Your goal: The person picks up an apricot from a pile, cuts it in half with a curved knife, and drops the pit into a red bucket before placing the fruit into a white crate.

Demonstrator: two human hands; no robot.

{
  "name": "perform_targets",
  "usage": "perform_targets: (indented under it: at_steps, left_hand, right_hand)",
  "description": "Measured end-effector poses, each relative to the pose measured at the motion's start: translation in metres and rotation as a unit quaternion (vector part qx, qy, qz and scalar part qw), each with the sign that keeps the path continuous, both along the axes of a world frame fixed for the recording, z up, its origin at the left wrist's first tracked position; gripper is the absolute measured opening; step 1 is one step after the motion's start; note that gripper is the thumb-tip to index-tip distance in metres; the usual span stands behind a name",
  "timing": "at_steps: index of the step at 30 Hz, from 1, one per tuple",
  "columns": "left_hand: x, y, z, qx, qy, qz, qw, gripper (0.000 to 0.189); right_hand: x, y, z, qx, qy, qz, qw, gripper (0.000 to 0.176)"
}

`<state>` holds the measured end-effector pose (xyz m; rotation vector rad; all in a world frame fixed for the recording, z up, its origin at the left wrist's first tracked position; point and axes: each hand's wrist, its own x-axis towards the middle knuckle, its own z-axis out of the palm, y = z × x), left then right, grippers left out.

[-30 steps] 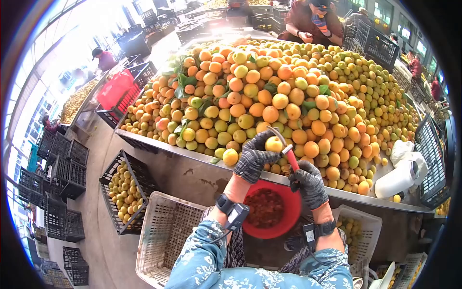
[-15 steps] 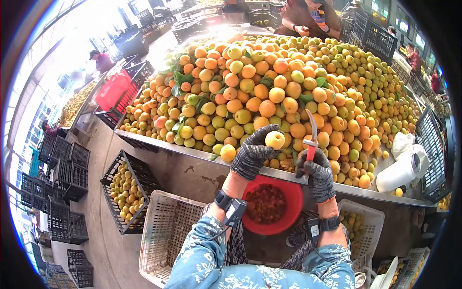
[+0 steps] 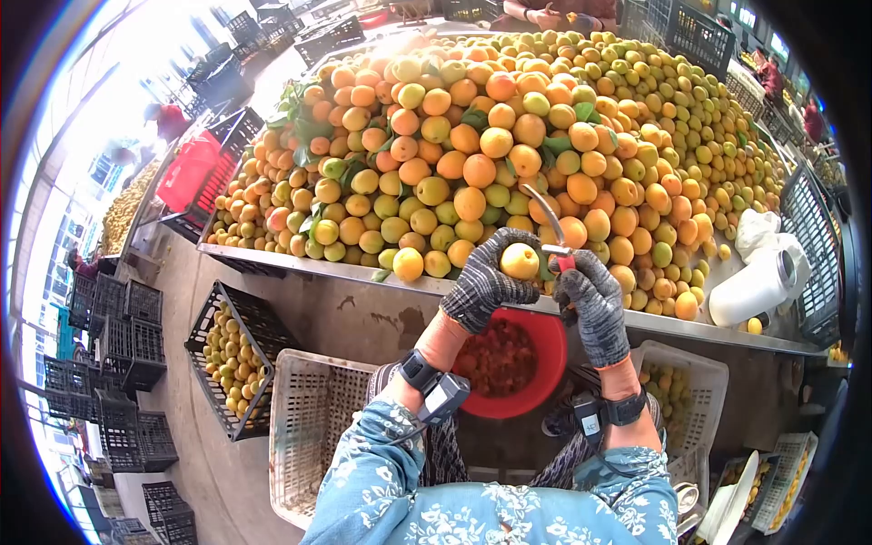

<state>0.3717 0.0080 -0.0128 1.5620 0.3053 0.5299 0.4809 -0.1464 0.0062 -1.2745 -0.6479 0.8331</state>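
My left hand, in a dark striped knit glove, has its fingers wrapped round a yellow-orange apricot. Close to its right, my gloved right hand grips a small curved knife by its red handle, the hooked blade pointing up and to the left. The blade's base is right beside the held apricot. Both hands are over the front edge of a metal table heaped with apricots. Below them stands a red basin holding reddish-brown pieces.
A white crate is on the floor at left, beside a black crate with fruit. Another white crate with fruit stands at right. A white jug lies on the table's right end. A person is across the heap.
The view has tilted down and shifted slightly. My right hand has come closer to the left, bringing the knife from apart to right beside the apricot, with its blade now leaning further left.
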Motion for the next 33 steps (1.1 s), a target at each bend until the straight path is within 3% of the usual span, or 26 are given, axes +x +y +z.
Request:
perform_targets:
  at_steps: [4,11,14,16,23,25,26,29,33]
  left_hand:
    - [0.002,0.0,-0.003,0.061,-0.023,0.007,0.998,0.06]
    - [-0.002,-0.006,0.0,0.076,-0.031,0.005,0.997,0.058]
    - [-0.005,-0.01,0.001,0.148,-0.019,0.042,0.988,0.055]
    - [-0.007,-0.009,0.001,0.136,-0.023,0.041,0.99,0.054]
    - [-0.012,-0.008,0.003,0.18,0.027,0.051,0.982,0.049]
    - [-0.015,-0.006,0.004,0.227,0.053,0.043,0.971,0.05]
    - [-0.015,-0.002,0.001,0.214,0.07,0.014,0.974,0.058]
    - [-0.019,0.002,0.003,0.203,0.094,-0.029,0.974,0.058]
    - [-0.022,0.003,0.0,0.225,0.056,-0.055,0.971,0.06]
  right_hand:
    - [-0.006,0.006,-0.017,0.039,-0.105,-0.027,0.993,0.021]
    - [-0.011,0.004,-0.016,0.009,-0.11,-0.048,0.993,0.017]
    - [-0.013,0.003,-0.014,-0.015,-0.107,-0.037,0.993,0.015]
    - [-0.014,0.004,-0.017,-0.033,-0.159,-0.041,0.986,0.014]
    - [-0.024,0.004,-0.035,-0.015,-0.151,-0.061,0.987,0.013]
    - [-0.029,0.004,-0.045,0.004,-0.124,-0.086,0.989,0.012]
    - [-0.031,0.004,-0.056,0.01,-0.133,-0.103,0.986,0.013]
    - [-0.036,0.002,-0.052,-0.03,-0.122,-0.087,0.988,0.014]
    - [-0.042,0.0,-0.044,-0.019,-0.152,-0.067,0.986,0.014]
